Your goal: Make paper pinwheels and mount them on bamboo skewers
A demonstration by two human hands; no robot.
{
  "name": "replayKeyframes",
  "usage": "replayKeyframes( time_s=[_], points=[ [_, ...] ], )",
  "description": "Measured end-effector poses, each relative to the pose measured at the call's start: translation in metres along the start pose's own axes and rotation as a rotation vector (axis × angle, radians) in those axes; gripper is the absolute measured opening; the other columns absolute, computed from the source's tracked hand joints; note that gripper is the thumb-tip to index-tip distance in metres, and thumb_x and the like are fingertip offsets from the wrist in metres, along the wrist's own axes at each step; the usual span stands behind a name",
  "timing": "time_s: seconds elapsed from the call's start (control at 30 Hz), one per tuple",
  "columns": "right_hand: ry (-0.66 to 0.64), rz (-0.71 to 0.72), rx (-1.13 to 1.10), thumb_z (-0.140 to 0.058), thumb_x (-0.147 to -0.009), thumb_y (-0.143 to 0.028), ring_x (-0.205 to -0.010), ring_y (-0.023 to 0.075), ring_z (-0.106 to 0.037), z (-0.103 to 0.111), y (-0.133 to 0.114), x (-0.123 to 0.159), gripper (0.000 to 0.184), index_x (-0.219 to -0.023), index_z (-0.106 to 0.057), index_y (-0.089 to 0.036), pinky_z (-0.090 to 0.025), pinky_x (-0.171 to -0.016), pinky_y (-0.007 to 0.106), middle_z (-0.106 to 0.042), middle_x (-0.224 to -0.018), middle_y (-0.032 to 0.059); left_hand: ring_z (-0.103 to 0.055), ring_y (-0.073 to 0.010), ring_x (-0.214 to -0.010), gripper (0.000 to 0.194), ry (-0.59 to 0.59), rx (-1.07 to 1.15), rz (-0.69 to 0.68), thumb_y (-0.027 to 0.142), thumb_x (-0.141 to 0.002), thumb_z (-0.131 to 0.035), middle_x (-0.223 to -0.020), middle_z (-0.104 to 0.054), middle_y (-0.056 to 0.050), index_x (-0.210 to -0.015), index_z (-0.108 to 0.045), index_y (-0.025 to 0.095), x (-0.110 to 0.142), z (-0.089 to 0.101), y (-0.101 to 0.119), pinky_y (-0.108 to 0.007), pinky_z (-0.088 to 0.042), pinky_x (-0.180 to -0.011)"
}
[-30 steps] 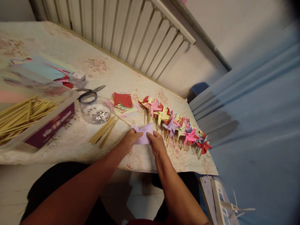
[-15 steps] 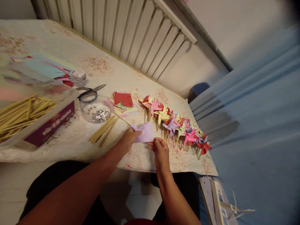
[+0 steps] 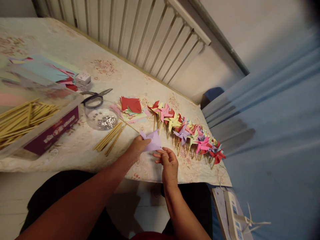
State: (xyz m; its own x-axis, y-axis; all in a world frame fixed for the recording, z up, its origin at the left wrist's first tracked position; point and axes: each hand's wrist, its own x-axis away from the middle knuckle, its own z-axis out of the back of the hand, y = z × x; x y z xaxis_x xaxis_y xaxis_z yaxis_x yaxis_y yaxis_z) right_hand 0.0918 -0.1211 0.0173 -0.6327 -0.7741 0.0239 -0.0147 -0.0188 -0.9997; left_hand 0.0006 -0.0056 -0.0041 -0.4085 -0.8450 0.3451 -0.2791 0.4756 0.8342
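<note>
A square of light purple paper [image 3: 153, 140], with cut corners standing up, is held above the table's front part. My left hand [image 3: 138, 145] grips its left side, thumb on top and fingers underneath. At the paper's right corner, my right hand [image 3: 170, 165] has its thumb and index fingertips together on the edge, the other fingers loosely spread. Just behind the left hand a thin wooden stick [image 3: 131, 126] lies on the cloth. Several more sticks [image 3: 109, 138] lie left of that hand. To the right stand many finished paper pinwheels [image 3: 183, 134] on sticks, in several colours.
A clear round dish [image 3: 101, 116] holds small metal pieces. Behind it lie scissors [image 3: 96, 97] and small white boxes [image 3: 83, 80]. A stack of cut paper squares [image 3: 131, 105] sits mid-table. At left, a plastic box [image 3: 53, 131] contains many sticks. A power strip [image 3: 233, 215] is at lower right.
My right hand has shifted slightly left and its fingers have spread a little, while the paper's right corner has lifted and curled inward. My left hand keeps its grip.
</note>
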Motion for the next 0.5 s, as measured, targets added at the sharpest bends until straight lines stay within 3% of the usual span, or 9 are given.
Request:
replayKeyframes(
  time_s=[0.13,0.33,0.5],
  points=[
    [-0.047,-0.001,0.042,-0.061,-0.082,-0.032,-0.069,0.0151,-0.069,-0.001,-0.004,-0.005,0.028,-0.106,-0.061,-0.018,-0.05,-0.055,0.023,-0.071,-0.088,0.0027,-0.052,-0.0137,-0.056,0.031,-0.017,-0.047,-0.004,0.03,-0.058,-0.066,-0.064,-0.063,0.0,-0.082,-0.066,0.011,0.001,-0.001,0.0,-0.024,-0.038,-0.056],
    [-0.188,-0.071,0.124,-0.06,-0.073,-0.024,-0.053,0.0126,-0.061,-0.003,-0.013,-0.018,0.03,-0.102,-0.064,-0.018,-0.048,-0.053,0.023,-0.068,-0.06,-0.0022,-0.054,-0.0145,-0.06,0.028,-0.119,-0.065,-0.044,0.032,-0.06,-0.065,-0.067,-0.064,-0.001,-0.078,-0.065,0.011,0.0,0.0,-0.002,-0.025,-0.04,-0.059],
    [-0.32,-0.142,0.158,-0.059,-0.065,-0.02,-0.055,0.0123,-0.064,-0.003,-0.022,-0.03,0.028,-0.092,-0.064,-0.018,-0.047,-0.05,0.021,-0.071,-0.071,-0.0011,-0.054,-0.0138,-0.059,0.025,-0.17,-0.082,-0.038,0.032,-0.06,-0.065,-0.064,-0.062,0.0,-0.075,-0.063,0.011,0.003,-0.001,0.0,-0.025,-0.039,-0.057]
  ],
)
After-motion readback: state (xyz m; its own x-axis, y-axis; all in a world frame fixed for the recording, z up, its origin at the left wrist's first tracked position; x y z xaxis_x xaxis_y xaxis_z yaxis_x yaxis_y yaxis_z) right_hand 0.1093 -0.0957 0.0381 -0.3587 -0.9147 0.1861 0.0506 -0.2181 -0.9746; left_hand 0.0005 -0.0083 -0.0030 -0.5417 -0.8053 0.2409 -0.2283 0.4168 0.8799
